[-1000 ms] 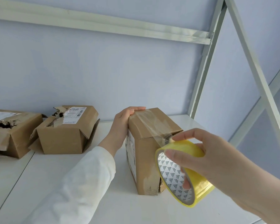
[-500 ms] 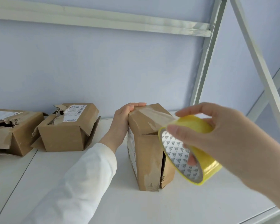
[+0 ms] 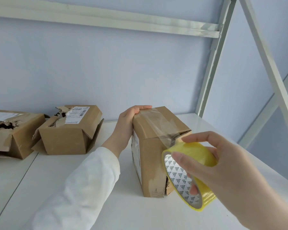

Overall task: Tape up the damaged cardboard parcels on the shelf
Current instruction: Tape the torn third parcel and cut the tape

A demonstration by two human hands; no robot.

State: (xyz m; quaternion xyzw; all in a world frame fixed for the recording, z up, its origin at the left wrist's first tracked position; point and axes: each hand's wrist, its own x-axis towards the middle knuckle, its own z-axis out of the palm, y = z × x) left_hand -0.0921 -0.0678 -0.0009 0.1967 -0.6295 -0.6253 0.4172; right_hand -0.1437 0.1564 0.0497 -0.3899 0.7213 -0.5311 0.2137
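A tall brown cardboard parcel [image 3: 152,156] stands upright on the white shelf [image 3: 60,176]. My left hand [image 3: 128,123] grips its far top edge and pins the tape's end there. A strip of clear tape [image 3: 158,121] runs across the parcel's top toward its near right corner. My right hand [image 3: 211,165] holds a yellow tape roll [image 3: 189,176] just off that corner, with the strip still joined to the roll. The roll hides the parcel's torn right side.
Two more damaged parcels sit at the left: one with a shipping label and ripped top [image 3: 70,130], another with a torn hole [image 3: 8,131] at the frame's edge. Grey metal shelf uprights and braces [image 3: 211,60] rise at the right. The wall lies close behind.
My right hand lifted the roll up beside the parcel's top, then brought it back down and toward me, drawing the tape strip taut over the near corner. My left hand stayed put.
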